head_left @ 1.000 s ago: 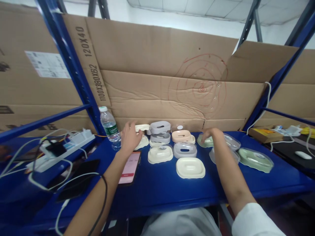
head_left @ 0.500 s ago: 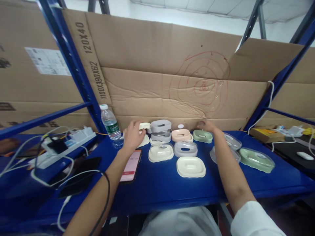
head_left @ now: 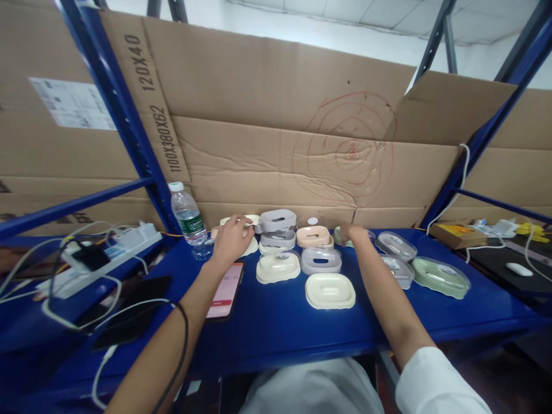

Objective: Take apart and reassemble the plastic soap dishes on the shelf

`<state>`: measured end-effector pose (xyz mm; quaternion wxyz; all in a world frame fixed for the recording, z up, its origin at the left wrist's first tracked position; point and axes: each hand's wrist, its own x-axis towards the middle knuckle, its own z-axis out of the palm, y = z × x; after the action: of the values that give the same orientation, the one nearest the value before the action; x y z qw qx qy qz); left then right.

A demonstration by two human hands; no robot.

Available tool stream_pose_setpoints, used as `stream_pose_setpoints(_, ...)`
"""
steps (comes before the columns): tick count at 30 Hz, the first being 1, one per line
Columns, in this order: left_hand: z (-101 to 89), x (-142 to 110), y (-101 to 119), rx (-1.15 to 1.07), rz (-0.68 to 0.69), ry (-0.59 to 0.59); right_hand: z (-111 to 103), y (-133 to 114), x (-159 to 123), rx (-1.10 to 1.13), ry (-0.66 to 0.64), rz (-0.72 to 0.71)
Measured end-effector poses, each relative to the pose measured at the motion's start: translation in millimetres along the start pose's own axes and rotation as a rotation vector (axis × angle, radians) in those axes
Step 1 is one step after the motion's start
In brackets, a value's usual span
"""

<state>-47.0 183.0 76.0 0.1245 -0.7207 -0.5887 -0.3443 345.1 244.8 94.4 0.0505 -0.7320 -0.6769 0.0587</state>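
Oval plastic soap dishes in cream, grey, peach and green sit in loose rows on the blue table [head_left: 276, 328]. My left hand [head_left: 233, 238] is at the back left, its fingers curled over a cream soap dish [head_left: 253, 219] that shows behind and beside them. To its right stand two stacked grey dishes [head_left: 278, 221] and a peach dish [head_left: 314, 236]. My right hand [head_left: 352, 233] reaches over a green soap dish [head_left: 337, 236] at the back; its fingertips are hidden. In front lie a lidded cream dish [head_left: 278, 267], a lidded grey dish [head_left: 321, 260] and a cream tray [head_left: 330, 291].
Lidded grey [head_left: 397, 246] and green [head_left: 440, 277] dishes lie right of my right forearm. A water bottle [head_left: 190, 221] and a phone [head_left: 226, 290] are near my left arm. Cables and a power strip [head_left: 103, 259] fill the left; cardboard [head_left: 259, 167] walls the back.
My right hand has moved left and down over the green dish. More of the cream dish shows behind my left hand. The view has shifted slightly.
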Motion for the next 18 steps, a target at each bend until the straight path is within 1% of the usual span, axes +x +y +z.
stream_pose_setpoints(2,-0.3,-0.3,0.5,0.002,0.007,-0.012,1.8,-7.0,2.0,-0.038,-0.089,0.022)
stream_pose_setpoints(4,-0.9,-0.7,1.2,0.007,0.009,-0.019,-0.2,-9.0,3.9,-0.06,-0.148,0.008)
stream_pose_setpoints(9,-3.1,-1.3,3.2,0.02,0.011,-0.025,-14.2,2.8,4.5,-0.071,-0.221,-0.058)
stream_pose_setpoints(11,-3.4,-1.4,3.9,0.025,0.01,-0.025,-21.2,9.1,2.7,-0.05,-0.224,-0.096)
stream_pose_setpoints(14,-3.1,-1.7,4.6,0.029,0.011,-0.025,-31.1,12.8,-1.1,0.008,-0.186,-0.187)
stream_pose_setpoints(16,-2.7,-2.1,4.9,0.03,0.015,-0.029,-35.1,8.4,-3.9,0.054,-0.148,-0.267)
stream_pose_setpoints(18,-2.5,-2.5,4.9,0.032,0.021,-0.035,-35.5,-2.3,-7.0,0.101,-0.13,-0.355)
